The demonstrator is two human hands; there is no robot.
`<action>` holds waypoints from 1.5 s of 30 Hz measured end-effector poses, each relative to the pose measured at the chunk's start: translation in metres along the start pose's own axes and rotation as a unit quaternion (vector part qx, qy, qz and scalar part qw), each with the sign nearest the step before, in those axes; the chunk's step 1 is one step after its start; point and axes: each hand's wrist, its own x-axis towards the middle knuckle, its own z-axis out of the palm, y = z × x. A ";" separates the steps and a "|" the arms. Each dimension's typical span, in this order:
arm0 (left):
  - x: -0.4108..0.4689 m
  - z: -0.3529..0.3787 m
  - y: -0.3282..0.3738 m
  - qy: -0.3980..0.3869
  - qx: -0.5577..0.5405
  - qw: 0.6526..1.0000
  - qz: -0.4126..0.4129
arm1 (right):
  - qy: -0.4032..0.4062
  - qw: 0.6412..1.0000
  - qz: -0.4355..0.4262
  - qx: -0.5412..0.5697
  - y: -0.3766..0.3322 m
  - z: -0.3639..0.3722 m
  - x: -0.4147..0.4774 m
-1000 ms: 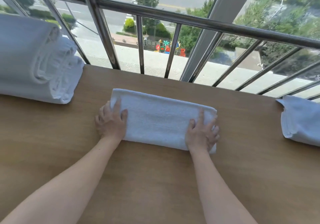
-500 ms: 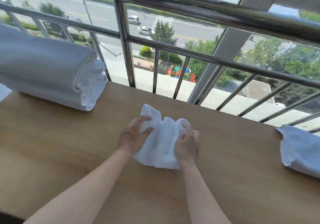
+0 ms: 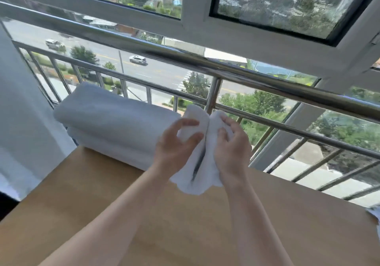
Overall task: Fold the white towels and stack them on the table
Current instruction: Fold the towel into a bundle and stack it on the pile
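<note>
A small white towel is lifted off the wooden table, its two halves brought together with a dark crease down the middle. My left hand grips the left half, thumb and fingers curled over the cloth. My right hand grips the right half the same way. A stack of folded white towels lies at the table's back left, just left of my hands.
A steel railing with upright bars runs along the table's far edge, in front of a window. A white wall bounds the left side. The corner of another white towel shows at the right edge.
The towel lay flat and long on the table under both hands; my hands brought its ends together and raised it off the table toward the stack. The view tilted up and left.
</note>
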 end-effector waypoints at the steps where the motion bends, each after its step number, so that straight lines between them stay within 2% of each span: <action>1: 0.014 -0.023 0.003 -0.006 0.000 1.000 0.006 | 0.013 1.000 -0.004 0.006 -0.018 0.014 0.001; 4: 0.058 -0.093 0.006 -0.023 -0.020 0.999 0.021 | 0.055 0.998 -0.022 0.013 -0.064 0.059 0.011; 10: 0.158 -0.218 -0.009 0.045 -0.098 0.994 0.026 | 0.107 0.993 -0.004 -0.048 -0.117 0.133 0.053; 14: 0.214 -0.281 -0.050 0.094 -0.010 0.995 0.029 | 0.089 0.990 0.064 -0.089 -0.096 0.163 0.075; 16: 0.231 -0.297 -0.078 0.081 0.075 0.994 0.019 | 0.063 0.987 0.092 -0.113 -0.080 0.183 0.072; 20: 0.242 -0.300 -0.138 -0.026 0.237 0.970 -0.055 | -0.017 0.969 0.169 -0.178 -0.045 0.218 0.050; 23: 0.242 -0.298 -0.164 -0.057 0.245 0.965 -0.070 | -0.001 0.958 0.203 -0.201 -0.029 0.222 0.047; 27: 0.253 -0.297 -0.167 -0.053 0.221 0.973 -0.041 | -0.011 0.947 0.211 -0.240 -0.026 0.218 0.057; 32: 0.257 -0.295 -0.162 0.014 0.192 0.981 0.026 | -0.050 0.942 0.187 -0.276 -0.035 0.220 0.061; 35: 0.253 -0.295 -0.171 0.028 0.207 0.977 0.046 | -0.021 0.950 0.147 -0.274 -0.035 0.220 0.056; 40: 0.245 -0.297 -0.187 0.004 0.231 0.973 -0.001 | -0.020 0.954 0.135 -0.267 -0.031 0.224 0.045; 45: 0.246 -0.294 -0.176 0.039 0.230 0.970 0.066 | 0.006 0.964 0.108 -0.244 -0.037 0.227 0.051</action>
